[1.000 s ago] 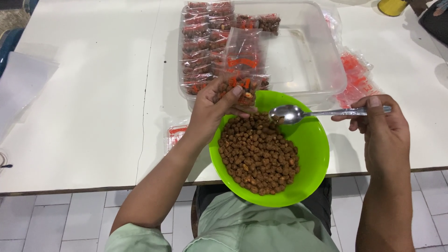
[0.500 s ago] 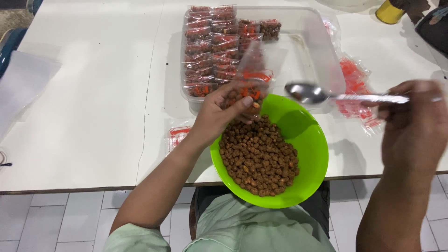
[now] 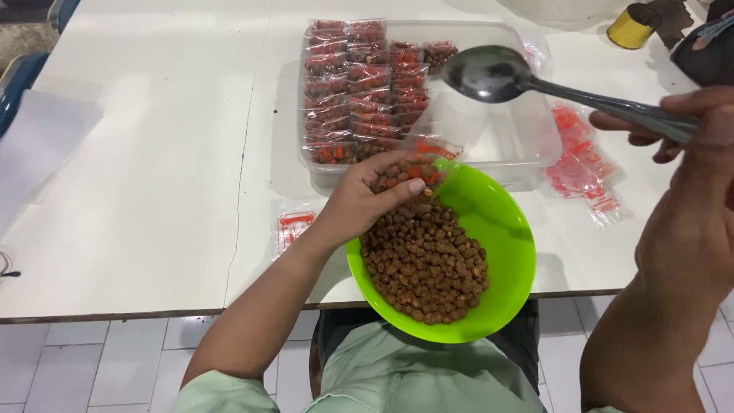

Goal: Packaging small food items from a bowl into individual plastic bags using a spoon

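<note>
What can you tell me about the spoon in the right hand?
The spoon is shiny grey metal with an oval bowl and a long slim handle. Its bowl looks empty and faces the camera, reflecting dark shapes. It is held up in the air above the clear plastic tray, angled so the handle runs down and right into the right hand, whose fingers close around the far end. Nothing else touches it.

R hand up, spoon raised over tray
</note>
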